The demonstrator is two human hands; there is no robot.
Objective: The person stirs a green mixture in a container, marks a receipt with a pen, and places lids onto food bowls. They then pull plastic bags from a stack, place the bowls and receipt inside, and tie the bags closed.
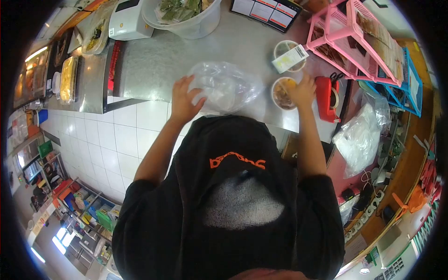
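My left hand (184,99) is at the left edge of a clear plastic bag (226,88), fingers apart and curved. The bag lies crumpled on the metal counter, and something pale and round shows faintly through it. My right hand (304,91) is at the right side of a round tub of food (283,94), fingers over its rim and covering part of it. Brown and yellow food is visible inside. Just beyond stands a second round tub (283,48) with a white printed label (290,59) across its top.
A red tape dispenser (325,99) stands right of my right hand. Pink baskets (347,33) and a blue rack (412,86) are at the far right. A tablet (266,13), a large tub of leaves (193,29) and a white printer (128,21) line the back of the metal counter (154,70).
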